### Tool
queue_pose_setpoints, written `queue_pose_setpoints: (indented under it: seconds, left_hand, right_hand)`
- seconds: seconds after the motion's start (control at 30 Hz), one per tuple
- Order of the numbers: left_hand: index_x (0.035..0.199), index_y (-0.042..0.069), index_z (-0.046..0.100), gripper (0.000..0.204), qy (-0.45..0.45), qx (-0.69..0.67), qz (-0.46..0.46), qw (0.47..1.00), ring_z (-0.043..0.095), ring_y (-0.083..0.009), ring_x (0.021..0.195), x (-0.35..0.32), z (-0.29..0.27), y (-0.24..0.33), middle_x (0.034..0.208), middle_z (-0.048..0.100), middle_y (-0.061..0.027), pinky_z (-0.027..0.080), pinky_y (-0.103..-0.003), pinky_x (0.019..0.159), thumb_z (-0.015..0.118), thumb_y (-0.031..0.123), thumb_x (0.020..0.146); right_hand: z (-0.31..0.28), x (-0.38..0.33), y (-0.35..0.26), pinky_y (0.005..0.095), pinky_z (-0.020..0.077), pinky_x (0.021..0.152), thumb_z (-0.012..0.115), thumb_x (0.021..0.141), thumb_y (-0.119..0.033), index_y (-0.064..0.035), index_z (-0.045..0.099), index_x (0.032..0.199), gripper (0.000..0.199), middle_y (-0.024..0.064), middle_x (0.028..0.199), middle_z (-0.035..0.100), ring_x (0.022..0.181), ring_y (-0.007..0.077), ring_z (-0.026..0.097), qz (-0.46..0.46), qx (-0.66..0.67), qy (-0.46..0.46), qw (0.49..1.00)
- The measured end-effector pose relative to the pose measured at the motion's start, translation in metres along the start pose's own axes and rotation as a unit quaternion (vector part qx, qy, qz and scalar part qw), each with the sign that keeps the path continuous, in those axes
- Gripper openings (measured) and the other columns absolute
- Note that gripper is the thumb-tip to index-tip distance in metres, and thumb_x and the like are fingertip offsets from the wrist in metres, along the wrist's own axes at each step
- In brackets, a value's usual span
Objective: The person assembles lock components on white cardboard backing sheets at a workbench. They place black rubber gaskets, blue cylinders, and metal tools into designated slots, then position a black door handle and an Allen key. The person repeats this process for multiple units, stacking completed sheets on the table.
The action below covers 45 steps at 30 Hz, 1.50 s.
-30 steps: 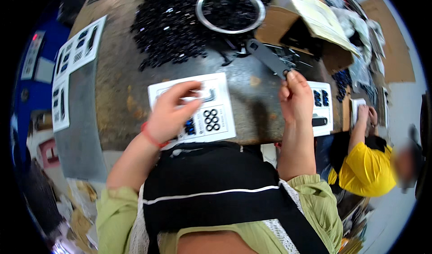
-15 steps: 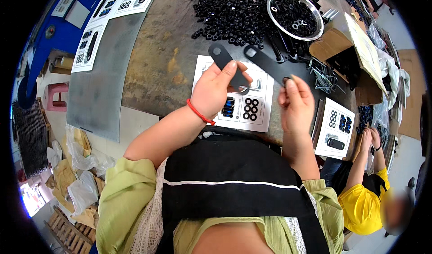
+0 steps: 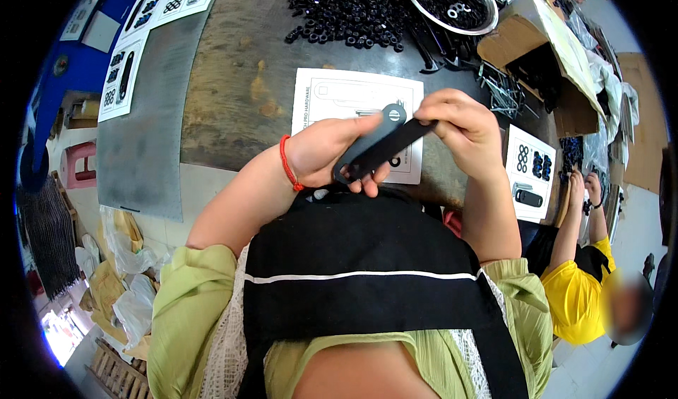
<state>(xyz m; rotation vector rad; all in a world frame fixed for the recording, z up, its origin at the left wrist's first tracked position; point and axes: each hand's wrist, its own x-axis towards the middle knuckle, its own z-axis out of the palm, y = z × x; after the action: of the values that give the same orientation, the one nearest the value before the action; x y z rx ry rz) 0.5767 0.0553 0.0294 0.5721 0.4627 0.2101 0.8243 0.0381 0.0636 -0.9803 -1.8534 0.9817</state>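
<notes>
My left hand [image 3: 321,148] is closed on a flat dark metal plate [image 3: 372,136] with rounded ends and a hole near its tip. A second flat black metal plate [image 3: 395,145] is pinched at its far right end by my right hand [image 3: 466,127]. The two plates lie against each other at a slant, and their near ends meet by my left fingertips. Beneath them on the bench is a white printed card [image 3: 311,95] with pictured parts, partly hidden by my hands and the plates.
Beyond the card a heap of small black nuts [image 3: 339,10] spreads over the metal bench [image 3: 229,95]. A steel bowl [image 3: 487,26] of black parts stands beside a cardboard box [image 3: 519,28] and loose bolts [image 3: 501,92]. More printed cards [image 3: 530,160] lie right; a co-worker's hands [image 3: 585,187] are beyond.
The two plates, held apart before, are now brought together. My right hand has turned and moved its plate down against the left one. The view has shifted slightly.
</notes>
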Motion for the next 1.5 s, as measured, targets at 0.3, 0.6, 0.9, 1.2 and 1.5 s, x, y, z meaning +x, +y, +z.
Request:
queue_pose_setpoints:
  seconds: [0.3, 0.6, 0.9, 1.2, 1.5]
  left_hand:
    - [0.116, 0.003, 0.052, 0.035, 0.117, 0.272, 0.09, 0.951, 0.056, -0.0095, 0.071, -0.005, 0.019, 0.0, 0.08, 0.054, -0.0014, 0.045, -0.022, 0.064, 0.048, 0.035, 0.103]
    - [0.128, 0.005, 0.051, 0.043, 0.299, 0.696, 0.192, 0.624, 0.059, -0.0377, 0.09, -0.009, 0.027, -0.004, 0.101, 0.061, -0.0154, 0.048, -0.042, 0.08, 0.062, 0.024, 0.09]
    - [0.121, 0.002, 0.054, 0.041, 0.228, 0.688, 0.275, 0.632, 0.058, -0.036, 0.096, -0.008, -0.003, 0.006, 0.101, 0.059, -0.0168, 0.047, -0.041, 0.083, 0.067, 0.018, 0.086]
    - [0.117, 0.005, 0.062, 0.037, 0.24, 0.796, 0.212, 0.514, 0.055, -0.0308, 0.108, 0.031, -0.069, 0.033, 0.115, 0.057, -0.0119, 0.045, -0.041, 0.093, 0.069, 0.02, 0.084]
    - [0.114, 0.007, 0.063, 0.038, 0.25, 0.791, 0.226, 0.511, 0.057, -0.0287, 0.108, 0.048, -0.076, 0.036, 0.11, 0.06, -0.009, 0.045, -0.041, 0.095, 0.073, 0.019, 0.079]
  right_hand:
    - [0.013, -0.001, 0.009, 0.024, 0.0502, 0.063, 0.059, 0.085, 0.004, 0.0011, 0.067, 0.102, 0.019, 0.005, 0.089, 0.063, 0.074, 0.0101, 0.062, 0.144, 0.055, -0.007, 0.988]
    - [0.029, -0.003, 0.007, 0.0207, 0.0502, 0.063, 0.069, 0.083, 0.0, 0.0023, 0.061, 0.12, 0.038, 0.003, 0.088, 0.066, 0.076, 0.0068, 0.061, 0.22, 0.259, 0.021, 0.94]
    - [0.029, -0.007, 0.022, 0.0211, 0.0518, 0.065, 0.076, 0.077, 0.002, 0.0012, 0.059, 0.125, 0.051, 0.0037, 0.089, 0.066, 0.075, 0.0082, 0.062, 0.246, 0.23, 0.044, 0.94]
    - [0.003, -0.019, 0.063, 0.0231, 0.0507, 0.07, 0.077, 0.078, -0.002, -0.0002, 0.058, 0.126, 0.052, 0.0011, 0.09, 0.06, 0.078, 0.0095, 0.058, 0.242, 0.069, 0.161, 0.954]
    - [-0.003, -0.031, 0.083, 0.0237, 0.0496, 0.069, 0.077, 0.078, -0.005, 0.0005, 0.06, 0.122, 0.047, 0.0013, 0.086, 0.062, 0.074, 0.0086, 0.058, 0.282, 0.044, 0.168, 0.943]
